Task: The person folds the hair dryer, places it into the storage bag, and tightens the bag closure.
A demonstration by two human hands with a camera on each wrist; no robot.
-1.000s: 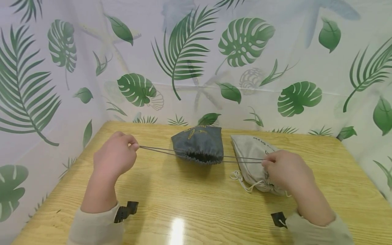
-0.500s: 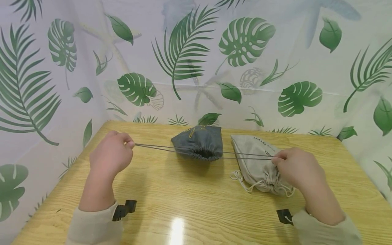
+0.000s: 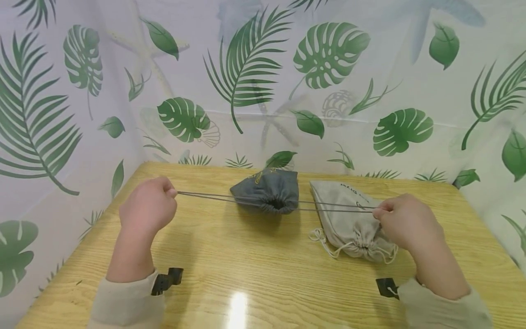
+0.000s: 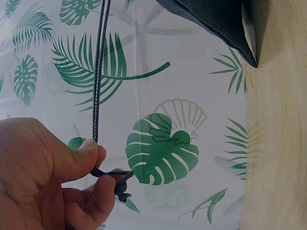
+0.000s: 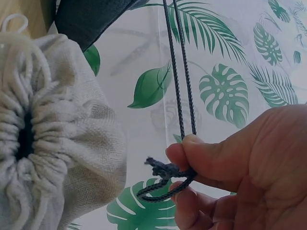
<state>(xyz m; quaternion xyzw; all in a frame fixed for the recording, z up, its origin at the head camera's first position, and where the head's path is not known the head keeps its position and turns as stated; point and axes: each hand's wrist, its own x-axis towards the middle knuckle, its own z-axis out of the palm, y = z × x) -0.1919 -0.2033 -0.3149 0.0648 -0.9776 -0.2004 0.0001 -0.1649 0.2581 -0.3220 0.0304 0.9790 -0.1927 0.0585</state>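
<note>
A dark grey drawstring bag (image 3: pixel 267 189) with yellow print sits at the back middle of the table, its gathered mouth facing me and only a small dark hole showing. Taut cords run out from both sides of that mouth. My left hand (image 3: pixel 148 205) pinches the left cord (image 4: pixel 98 86) between thumb and finger, with the knotted end poking out below. On the other side my right hand (image 3: pixel 408 221) pinches the right cord (image 5: pixel 180 86), its knot (image 5: pixel 163 168) hanging beside the fingertips. The right cord passes over a beige drawstring bag (image 3: pixel 343 214), which is cinched.
The wooden table (image 3: pixel 246 269) spreads in front of both bags. Loose white cords (image 3: pixel 324 242) trail from the beige bag. A leaf-patterned cloth (image 3: pixel 263 82) rises behind the table and along its sides. Black wrist mounts (image 3: pixel 167 281) sit at the sleeves.
My right hand has moved right and slightly up, and my left hand slightly left. The grey bag's mouth has drawn from a wide opening to a small hole.
</note>
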